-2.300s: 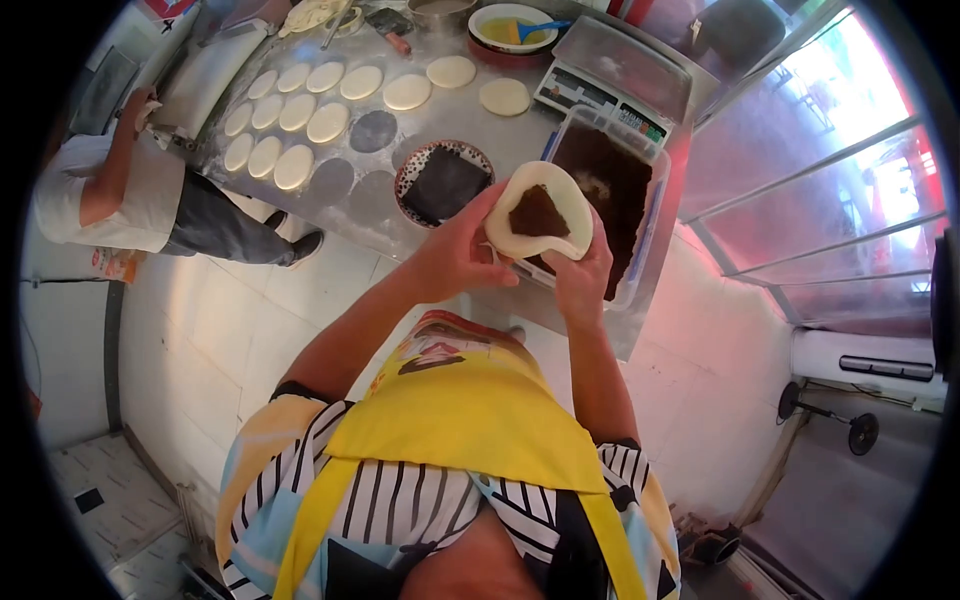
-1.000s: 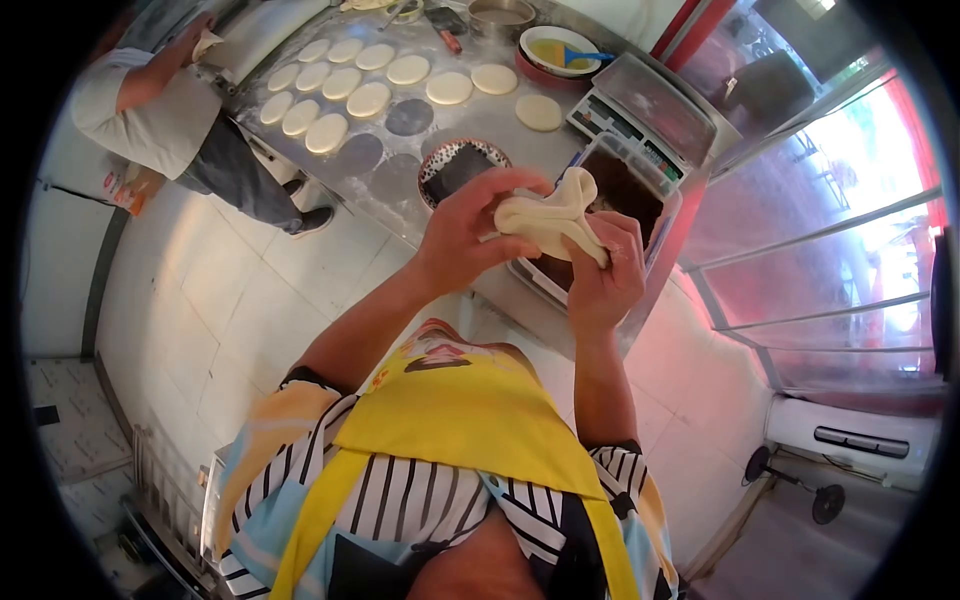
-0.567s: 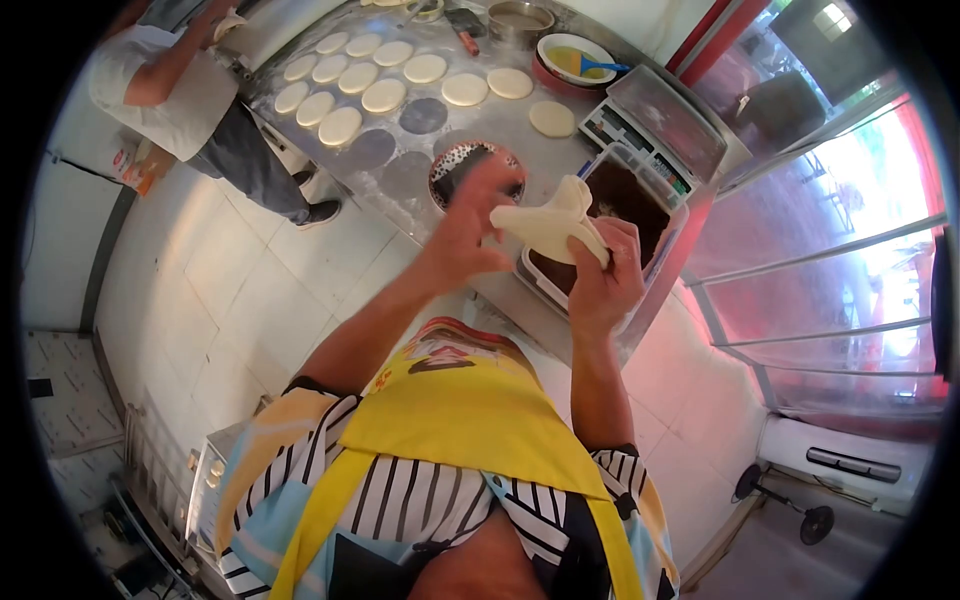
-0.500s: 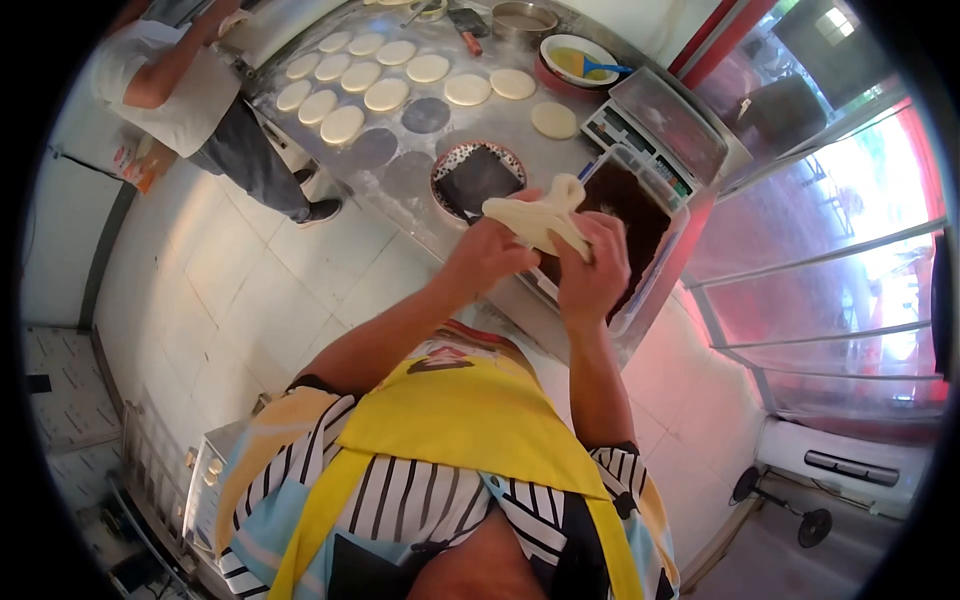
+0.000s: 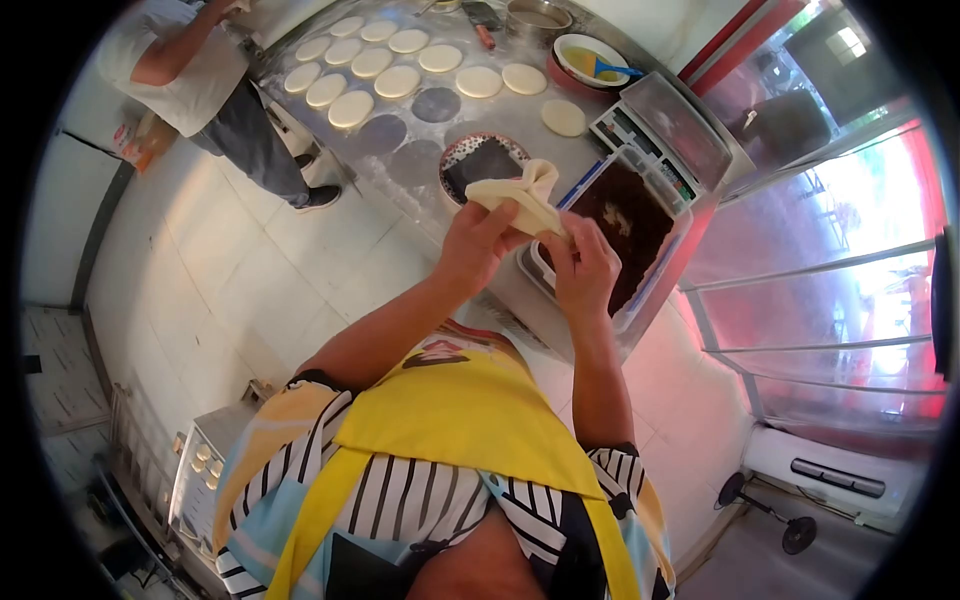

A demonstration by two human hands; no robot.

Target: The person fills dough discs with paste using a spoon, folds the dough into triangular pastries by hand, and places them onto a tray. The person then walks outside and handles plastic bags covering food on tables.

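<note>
A folded piece of dough (image 5: 522, 200) is held up between my two hands, its edges gathered into a raised loop at the far end. My left hand (image 5: 480, 240) grips its left side, the thumb laid on top. On the right edge, the fingers of my right hand (image 5: 585, 258) pinch the dough. Just beyond it stands a patterned bowl (image 5: 452, 165) with something dark and flat inside. Below and right of the dough is a clear plastic tub (image 5: 655, 262) of dark brown filling (image 5: 632, 215), partly covered by my right hand. Whether filling is inside the dough is hidden.
Several flat dough rounds (image 5: 398, 81) lie on the floured metal table (image 5: 320, 118). A scale (image 5: 640, 135), a bowl of yellow liquid (image 5: 580, 62) with a blue-handled brush (image 5: 618, 70), and a metal pot (image 5: 538, 18) stand behind. Another person (image 5: 215, 95) works at the left.
My hands and the dough have shifted slightly left. My right hand has moved down to the dough's right edge, uncovering more filling. The view has tilted a little.
</note>
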